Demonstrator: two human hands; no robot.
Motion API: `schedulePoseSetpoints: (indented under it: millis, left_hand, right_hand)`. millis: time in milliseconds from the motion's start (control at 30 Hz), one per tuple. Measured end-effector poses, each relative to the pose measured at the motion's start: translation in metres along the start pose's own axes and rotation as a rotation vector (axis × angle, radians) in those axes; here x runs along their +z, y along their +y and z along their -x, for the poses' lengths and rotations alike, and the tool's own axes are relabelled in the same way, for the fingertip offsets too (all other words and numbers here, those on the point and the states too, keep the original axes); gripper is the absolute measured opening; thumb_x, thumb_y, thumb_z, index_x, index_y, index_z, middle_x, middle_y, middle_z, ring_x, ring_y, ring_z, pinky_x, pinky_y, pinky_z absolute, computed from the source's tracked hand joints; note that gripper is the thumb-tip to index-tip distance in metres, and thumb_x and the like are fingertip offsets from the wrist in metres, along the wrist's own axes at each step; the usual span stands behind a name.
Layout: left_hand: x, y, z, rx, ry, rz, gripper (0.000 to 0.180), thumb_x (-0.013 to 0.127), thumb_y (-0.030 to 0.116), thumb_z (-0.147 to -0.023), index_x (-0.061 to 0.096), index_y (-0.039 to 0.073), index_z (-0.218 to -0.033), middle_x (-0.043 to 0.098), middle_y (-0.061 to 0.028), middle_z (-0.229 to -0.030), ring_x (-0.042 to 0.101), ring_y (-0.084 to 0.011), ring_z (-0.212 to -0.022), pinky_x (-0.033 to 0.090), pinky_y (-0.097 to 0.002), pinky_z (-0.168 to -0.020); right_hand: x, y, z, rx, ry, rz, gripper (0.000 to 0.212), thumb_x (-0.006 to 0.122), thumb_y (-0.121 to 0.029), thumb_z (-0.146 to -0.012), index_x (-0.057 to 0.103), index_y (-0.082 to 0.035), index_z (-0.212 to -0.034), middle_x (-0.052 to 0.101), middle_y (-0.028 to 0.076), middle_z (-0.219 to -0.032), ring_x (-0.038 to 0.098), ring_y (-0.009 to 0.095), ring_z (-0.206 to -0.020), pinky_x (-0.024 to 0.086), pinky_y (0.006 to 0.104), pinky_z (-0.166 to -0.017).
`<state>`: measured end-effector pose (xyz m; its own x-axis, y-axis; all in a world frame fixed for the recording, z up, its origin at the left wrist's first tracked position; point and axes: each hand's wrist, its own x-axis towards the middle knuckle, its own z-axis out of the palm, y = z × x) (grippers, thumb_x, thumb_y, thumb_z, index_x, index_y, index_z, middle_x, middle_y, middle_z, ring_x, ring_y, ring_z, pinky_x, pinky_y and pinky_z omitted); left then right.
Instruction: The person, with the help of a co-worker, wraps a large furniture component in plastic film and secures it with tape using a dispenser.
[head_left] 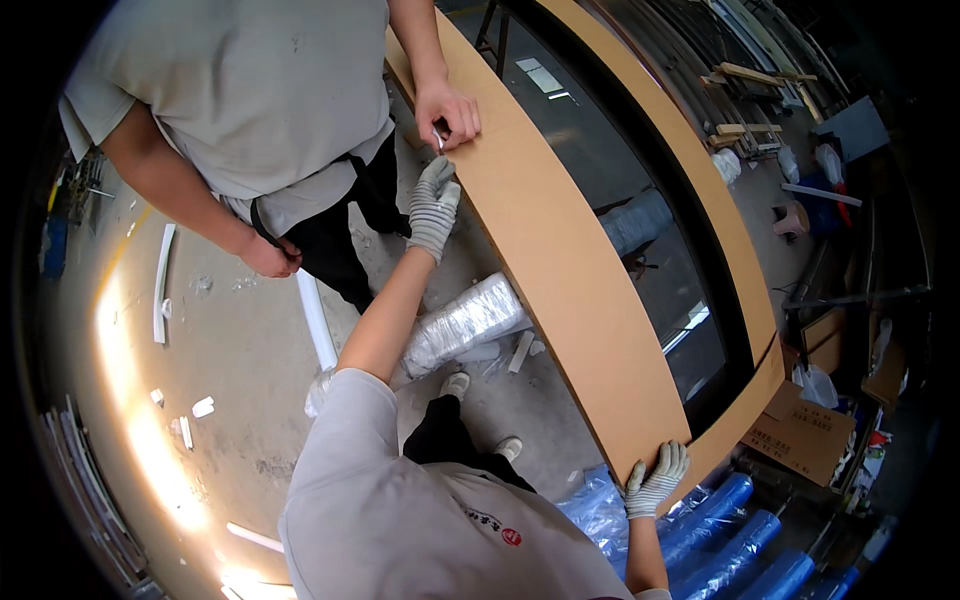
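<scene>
A large framed panel lies in front of me, with broad tan boards (560,255) around a black inner border (655,150) and dark glass (570,120). My left hand (435,210), in a striped knit glove, is at the board's left edge, fingers closed together. Just beyond its fingertips, a co-worker's bare hand (450,115) holds a small shiny piece (438,138) I cannot identify. Whatever my left fingers grip is hidden. At the near corner, my gloved right hand (657,480) rests flat on the board, fingers extended.
The co-worker (250,100) stands at the upper left, other hand lowered. Plastic-wrapped rolls (465,320) lie on the floor beneath the panel's left edge. Blue wrapped rolls (715,520) are near my right arm. Cardboard boxes (800,435) sit to the right, white foam strips (162,285) at left.
</scene>
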<state>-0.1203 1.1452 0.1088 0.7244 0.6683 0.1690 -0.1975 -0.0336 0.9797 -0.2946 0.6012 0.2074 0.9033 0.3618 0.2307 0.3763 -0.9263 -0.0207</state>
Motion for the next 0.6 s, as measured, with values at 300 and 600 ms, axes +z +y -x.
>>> schedulePoseSetpoints:
  millis: [300,600]
  left_hand:
    - [0.139,0.097,0.239,0.527,-0.71,-0.601,0.04,0.055,0.018,-0.076,0.05,0.0,-0.111,0.053,-0.0179,-0.109,0.046,-0.0364,-0.108,0.032,-0.0443,-0.097]
    - [0.232,0.112,0.473,0.53,-0.85,-1.133,0.1,0.06,0.05,-0.068,0.014,-0.013,-0.131,0.012,-0.0354,-0.136,0.01,-0.048,-0.128,0.007,-0.0518,-0.106]
  right_hand:
    - [-0.005,0.024,0.018,-0.051,0.235,-0.431,0.049,0.062,-0.022,-0.069,0.045,-0.003,-0.111,0.048,0.019,-0.111,0.047,0.039,-0.104,0.035,0.0494,-0.092]
    - [-0.016,0.148,0.254,0.303,0.249,-0.509,0.039,0.058,-0.02,-0.076,0.044,-0.004,-0.109,0.049,0.018,-0.11,0.049,0.036,-0.101,0.039,0.0471,-0.089]
